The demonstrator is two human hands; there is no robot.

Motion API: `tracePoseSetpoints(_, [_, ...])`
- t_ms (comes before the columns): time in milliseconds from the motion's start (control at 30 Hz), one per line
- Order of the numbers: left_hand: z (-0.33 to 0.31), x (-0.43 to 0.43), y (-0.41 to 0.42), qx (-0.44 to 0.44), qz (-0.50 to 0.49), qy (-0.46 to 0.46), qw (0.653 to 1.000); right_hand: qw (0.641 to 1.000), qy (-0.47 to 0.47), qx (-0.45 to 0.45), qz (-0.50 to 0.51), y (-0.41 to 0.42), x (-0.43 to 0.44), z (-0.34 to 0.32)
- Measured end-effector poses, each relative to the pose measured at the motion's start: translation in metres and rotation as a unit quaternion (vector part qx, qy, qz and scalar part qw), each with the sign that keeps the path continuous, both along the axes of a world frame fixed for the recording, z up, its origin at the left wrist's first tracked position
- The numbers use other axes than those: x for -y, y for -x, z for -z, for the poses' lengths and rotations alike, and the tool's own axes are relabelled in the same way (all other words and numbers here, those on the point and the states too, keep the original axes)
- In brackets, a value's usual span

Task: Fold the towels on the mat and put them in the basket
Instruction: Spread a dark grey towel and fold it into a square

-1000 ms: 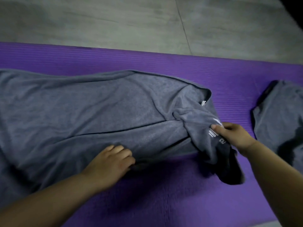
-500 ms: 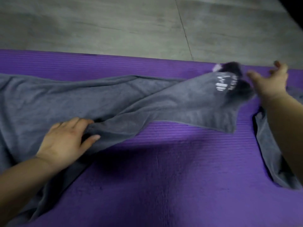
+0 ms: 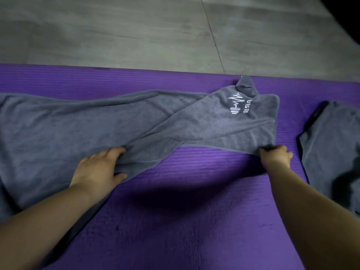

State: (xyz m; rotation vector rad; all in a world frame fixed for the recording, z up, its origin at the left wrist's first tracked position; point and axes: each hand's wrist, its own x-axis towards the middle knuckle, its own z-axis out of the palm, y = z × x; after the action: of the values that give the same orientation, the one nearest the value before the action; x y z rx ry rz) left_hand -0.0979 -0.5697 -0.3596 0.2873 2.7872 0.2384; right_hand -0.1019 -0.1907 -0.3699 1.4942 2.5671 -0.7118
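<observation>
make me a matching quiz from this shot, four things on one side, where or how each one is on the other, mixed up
Column one:
1 left hand
2 right hand
3 white stitched logo
4 second grey towel

Column two:
a lies apart at the right end of the ribbed purple foam mat
b pinches the near right corner of the long grey terry towel
c grips a fold mid-towel
d sits near that towel's far right corner

Pairs: 1-c; 2-b; 3-d; 4-a

Both arms bare, stretched forward. Left hand palm down, fingers and thumb grip bunched edge of towel. Right hand curled tight, pinches towel corner. Hands well apart.
</observation>
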Motion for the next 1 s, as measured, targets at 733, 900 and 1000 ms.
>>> tracePoseSetpoints(733, [-0.004, 0.016, 0.001, -0.017, 0.0, -0.127, 0.992, 0.946, -0.172, 0.062, -0.267, -0.059, 0.02, -0.041])
tracePoseSetpoints(900, [0.0, 0.019, 0.013, 0.124, -0.023, -0.03, 0.992, 0.971, -0.045, 0.108, -0.207, 0.018, 0.029, -0.022])
tracePoseSetpoints(1000, [0.008, 0.009, 0.012, 0.131, -0.022, -0.009, 0.991, 0.978, -0.018, 0.1, -0.182, 0.032, 0.012, -0.017])
